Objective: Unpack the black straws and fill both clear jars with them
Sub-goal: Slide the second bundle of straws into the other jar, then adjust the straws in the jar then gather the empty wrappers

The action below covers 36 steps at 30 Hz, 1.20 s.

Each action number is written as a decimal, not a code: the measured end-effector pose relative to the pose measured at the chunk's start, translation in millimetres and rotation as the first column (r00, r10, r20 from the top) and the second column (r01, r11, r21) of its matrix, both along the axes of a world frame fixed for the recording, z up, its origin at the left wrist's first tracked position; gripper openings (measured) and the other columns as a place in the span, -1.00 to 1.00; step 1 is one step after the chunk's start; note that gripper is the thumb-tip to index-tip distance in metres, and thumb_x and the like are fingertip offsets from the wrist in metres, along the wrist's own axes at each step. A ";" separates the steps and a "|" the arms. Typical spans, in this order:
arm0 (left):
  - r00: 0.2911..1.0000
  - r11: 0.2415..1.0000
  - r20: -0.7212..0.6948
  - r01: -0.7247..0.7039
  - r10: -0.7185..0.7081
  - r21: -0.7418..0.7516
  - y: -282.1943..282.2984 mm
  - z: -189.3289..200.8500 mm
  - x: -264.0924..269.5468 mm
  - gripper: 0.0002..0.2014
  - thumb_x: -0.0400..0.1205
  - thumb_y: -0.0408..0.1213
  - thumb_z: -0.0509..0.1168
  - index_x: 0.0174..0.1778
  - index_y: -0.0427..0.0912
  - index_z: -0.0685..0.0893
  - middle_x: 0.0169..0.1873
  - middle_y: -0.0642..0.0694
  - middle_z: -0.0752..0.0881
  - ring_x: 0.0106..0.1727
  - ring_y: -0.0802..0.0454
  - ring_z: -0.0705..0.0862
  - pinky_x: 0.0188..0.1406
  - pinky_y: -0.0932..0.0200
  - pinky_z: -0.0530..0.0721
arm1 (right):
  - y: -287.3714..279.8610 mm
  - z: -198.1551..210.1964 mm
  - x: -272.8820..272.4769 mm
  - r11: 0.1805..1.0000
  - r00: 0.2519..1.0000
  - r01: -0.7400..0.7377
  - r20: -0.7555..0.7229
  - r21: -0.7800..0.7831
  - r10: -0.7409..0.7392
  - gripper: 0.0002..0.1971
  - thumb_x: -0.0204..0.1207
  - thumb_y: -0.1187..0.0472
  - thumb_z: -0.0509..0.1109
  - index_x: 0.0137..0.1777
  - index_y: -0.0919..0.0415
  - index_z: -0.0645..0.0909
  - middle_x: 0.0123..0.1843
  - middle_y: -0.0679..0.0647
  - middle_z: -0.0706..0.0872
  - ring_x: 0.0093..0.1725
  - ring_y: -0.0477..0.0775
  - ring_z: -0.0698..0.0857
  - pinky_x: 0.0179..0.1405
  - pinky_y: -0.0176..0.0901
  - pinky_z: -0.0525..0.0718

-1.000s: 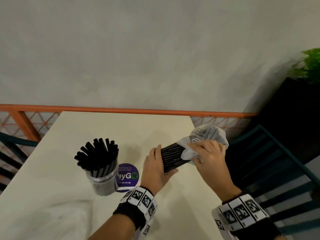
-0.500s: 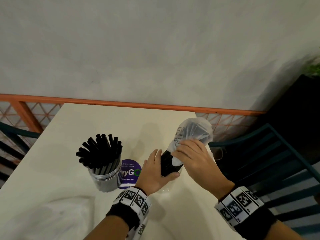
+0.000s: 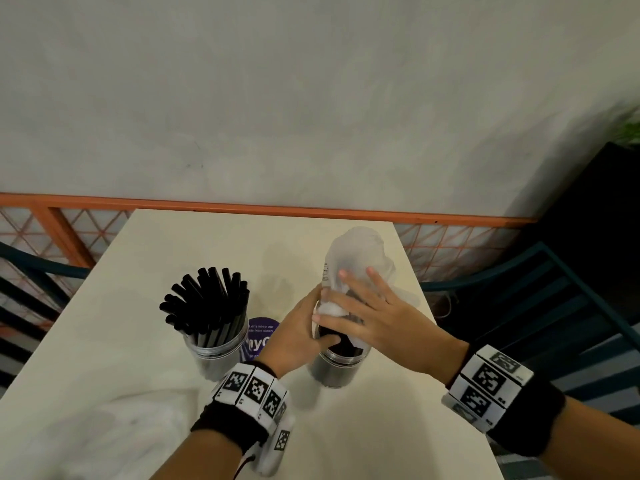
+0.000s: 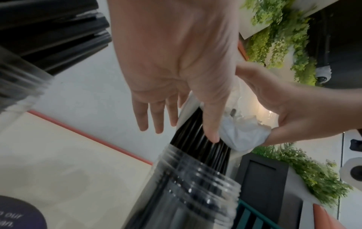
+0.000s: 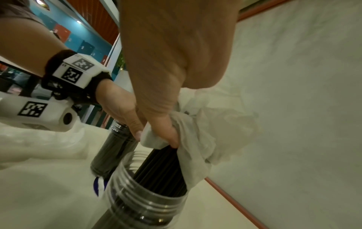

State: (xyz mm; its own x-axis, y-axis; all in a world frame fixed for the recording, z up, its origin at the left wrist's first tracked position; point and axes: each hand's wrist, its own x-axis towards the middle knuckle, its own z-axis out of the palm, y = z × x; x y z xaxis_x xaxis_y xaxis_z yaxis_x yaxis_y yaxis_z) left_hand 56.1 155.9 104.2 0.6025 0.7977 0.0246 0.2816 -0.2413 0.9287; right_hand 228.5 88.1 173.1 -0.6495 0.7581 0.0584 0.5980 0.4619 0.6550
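I have the bundle of black straws [image 3: 341, 341] standing with its lower ends inside the second clear jar [image 3: 337, 367], which sits on the bench [image 3: 363, 427] just right of the first jar [image 3: 216, 355]; that one is already packed with straws. The upper part of the bundle is covered by its white plastic wrapper [image 3: 360, 251].

My right hand [image 3: 377, 320] pinches the bunched wrapper between thumb and fingers, as the right wrist view shows. My left hand [image 3: 298, 336] lies against the bundle with fingers nearly straight and the thumb pressing the straws just above the jar mouth; it steadies rather than grips.

Judged risks from this position:

(a) Drawing the wrapper upward could drag straws out with it, since only a thumb press holds them down.

(b) The bundle leans in the jar, and the jar itself is held by neither hand. A sideways pull on the plastic could tip it over, scattering straws across the bench or off its right edge, which is near.

(c) A toppling jar could knock the filled jar beside it, or my left wrist could brush those straws.

(d) The wrapper's lower edge hangs close to the jar rim. I cannot tell whether any plastic is tucked inside, but if it is, it could snag and lift the jar.
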 end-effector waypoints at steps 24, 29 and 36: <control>0.847 0.899 0.457 -0.393 0.273 0.192 -71.1 132.0 -64.3 -0.82 0.46 -0.17 0.38 -0.19 0.23 0.55 -0.23 0.08 0.72 -0.16 0.00 0.71 -0.18 0.12 0.70 | -55.5 65.5 -14.2 0.988 -0.025 0.109 -0.994 -0.109 -0.107 -0.83 0.33 0.03 0.31 -0.10 0.04 0.56 -0.09 -0.14 0.51 -0.11 -0.30 0.54 -0.13 -0.60 0.53; 0.857 0.846 0.289 -0.491 0.427 0.208 -105.0 96.6 -102.1 -0.80 0.37 -0.05 0.21 -0.36 -0.10 0.41 -0.42 -0.26 0.45 -0.51 -0.01 0.40 -0.52 0.21 0.43 | -87.1 24.5 -37.6 0.917 -0.281 -0.138 -0.873 -0.375 -0.400 -0.82 0.38 0.08 0.26 -0.21 0.21 0.50 -0.19 0.13 0.53 -0.26 -0.16 0.53 -0.36 -0.49 0.49; 0.684 0.652 0.006 -0.699 0.730 0.294 -147.1 39.2 -133.4 -0.69 0.46 -0.62 0.24 -0.33 -0.08 0.38 -0.38 -0.12 0.50 -0.33 0.12 0.47 -0.39 0.42 0.44 | -101.1 -32.8 -56.0 0.867 -0.357 0.054 -0.820 -0.496 -0.447 -0.68 0.45 0.40 0.31 -0.43 0.08 0.35 -0.43 -0.01 0.43 -0.46 -0.21 0.44 -0.46 -0.48 0.42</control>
